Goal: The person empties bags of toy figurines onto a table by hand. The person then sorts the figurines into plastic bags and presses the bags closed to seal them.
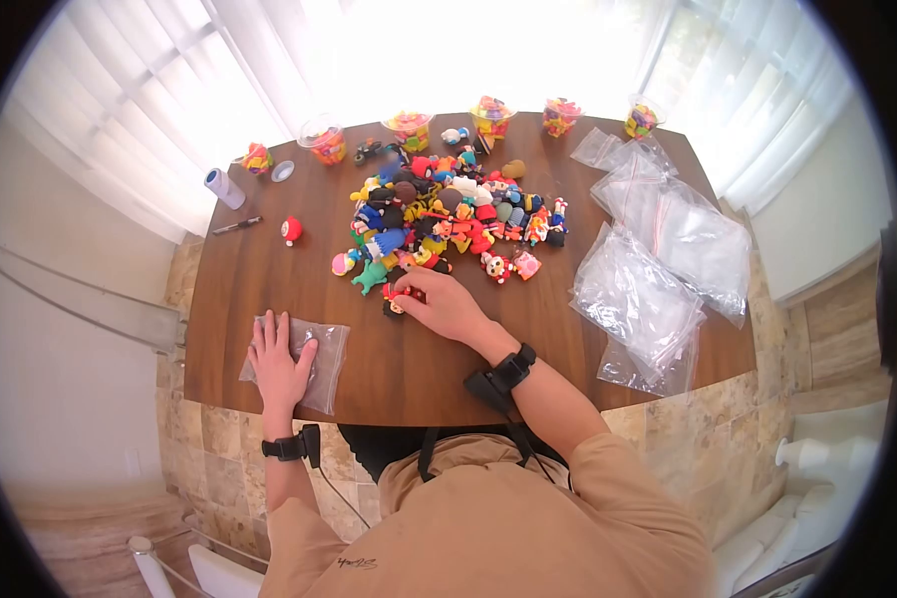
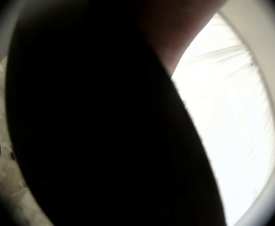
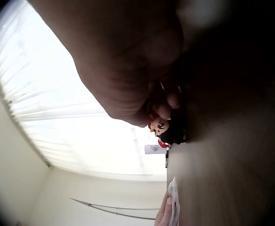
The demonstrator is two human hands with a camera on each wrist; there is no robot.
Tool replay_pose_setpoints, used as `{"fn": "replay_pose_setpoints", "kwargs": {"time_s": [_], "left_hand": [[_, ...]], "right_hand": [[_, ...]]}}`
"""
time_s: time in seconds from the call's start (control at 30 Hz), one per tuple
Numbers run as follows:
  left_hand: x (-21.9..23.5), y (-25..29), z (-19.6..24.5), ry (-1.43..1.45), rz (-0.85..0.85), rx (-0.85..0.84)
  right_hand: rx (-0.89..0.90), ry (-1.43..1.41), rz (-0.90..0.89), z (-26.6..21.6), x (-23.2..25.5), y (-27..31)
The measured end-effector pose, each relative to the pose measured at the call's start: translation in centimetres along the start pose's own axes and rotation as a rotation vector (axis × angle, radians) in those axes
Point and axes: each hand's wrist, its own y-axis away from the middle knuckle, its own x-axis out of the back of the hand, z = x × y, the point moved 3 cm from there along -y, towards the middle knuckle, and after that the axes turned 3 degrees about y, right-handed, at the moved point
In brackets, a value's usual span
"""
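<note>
My left hand (image 1: 281,367) rests on a clear zip bag (image 1: 326,371) near the table's front left, its fingers spread straight. With thumb and fingers, my right hand (image 1: 447,304) pinches a small toy figurine (image 1: 395,302) at the front of the pile. In the right wrist view the figurine (image 3: 161,126) shows a pale face, black hair and some red, low over the wooden tabletop. Just beyond it lies a big pile of colourful toy figurines (image 1: 448,204), with a green one (image 1: 371,277) closest on the left. The left wrist view is mostly blocked by a dark shape.
Several clear plastic bags (image 1: 633,299) lie on the right. A lone red figurine (image 1: 291,230), a pen (image 1: 237,226), a white roll (image 1: 224,188) and a round lid (image 1: 283,170) sit on the left. Cups of colourful pieces (image 1: 409,130) line the table's (image 1: 508,364) far edge.
</note>
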Motion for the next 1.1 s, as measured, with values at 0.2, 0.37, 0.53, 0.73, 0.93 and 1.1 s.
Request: {"fn": "replay_pose_setpoints", "kwargs": {"time_s": [0.2, 0.37, 0.53, 0.73, 0.93, 1.1], "left_hand": [[-0.35, 0.04, -0.36, -0.003, 0.024, -0.013], [-0.37, 0.0, -0.38, 0.008, 0.021, -0.008], [-0.42, -0.03, -0.4, 0.006, 0.017, -0.002], [-0.46, -0.05, -0.42, 0.007, 0.015, 0.003], [-0.47, -0.02, -0.48, 0.009, 0.017, -0.001], [-0.38, 0.0, -0.4, 0.011, 0.021, -0.003]], "right_hand": [[-0.003, 0.011, -0.003, -0.08, 0.04, 0.11], [-0.007, 0.028, -0.008, -0.56, 0.3, 0.21], [-0.01, 0.022, -0.01, -0.49, 0.28, 0.19], [-0.014, 0.021, -0.018, -0.56, 0.36, 0.19], [-0.015, 0.033, -0.019, -0.57, 0.33, 0.22], [-0.019, 0.027, -0.018, -0.62, 0.32, 0.23]]}}
